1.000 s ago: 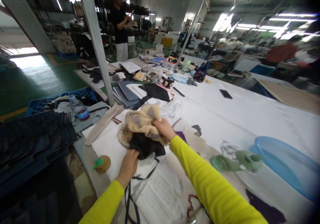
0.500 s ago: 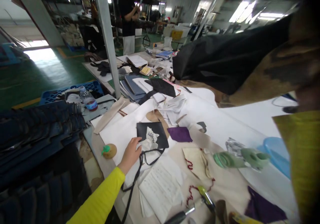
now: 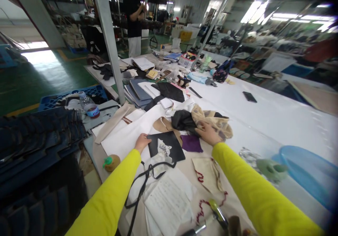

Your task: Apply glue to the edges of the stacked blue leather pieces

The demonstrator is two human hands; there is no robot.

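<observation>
My left hand (image 3: 142, 142) has its fingers closed at the left edge of a flat black square piece (image 3: 174, 148), with a crumpled white lettered scrap (image 3: 164, 148) on top. My right hand (image 3: 208, 133) grips a crumpled cloth, tan and patterned (image 3: 215, 120) on one side and black (image 3: 182, 120) on the other. This cloth lies bunched on the table, just behind a purple fabric piece (image 3: 192, 143). Black straps (image 3: 142, 179) trail in front of the square piece.
Handwritten sheets (image 3: 169, 201), a cream piece with red thread (image 3: 206, 172) and a yellow-handled tool (image 3: 218, 213) lie close by. A blue basin (image 3: 306, 169) stands at right, a round green-topped container (image 3: 112, 163) at left. A metal post (image 3: 109, 42) rises behind; a person (image 3: 134, 18) stands beyond.
My right hand has come down from the upper right with the black and tan cloth, which now lies bunched on the table. The black square piece has turned slightly under my left hand.
</observation>
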